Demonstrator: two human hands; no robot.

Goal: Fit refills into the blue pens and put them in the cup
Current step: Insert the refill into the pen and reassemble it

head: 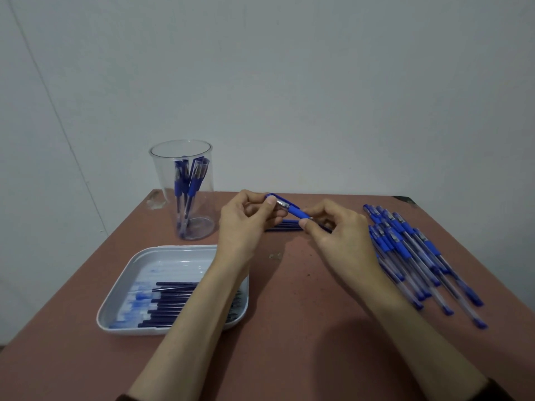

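Observation:
A blue pen (291, 209) is held above the middle of the table, slanting down to the right. My left hand (246, 224) grips its capped upper end between thumb and fingers. My right hand (338, 233) pinches its lower tip end. A clear plastic cup (185, 192) stands at the back left with a few blue pens upright in it. Several blue pens (417, 256) lie in a pile on the right. A white tray (121, 296) at the front left holds several dark refills (170, 299), partly hidden by my left forearm.
A few dark refills (285, 225) lie on the reddish-brown table (289, 328) just behind my hands. A grey wall rises behind the table's far edge. The table's left edge runs close to the tray and cup.

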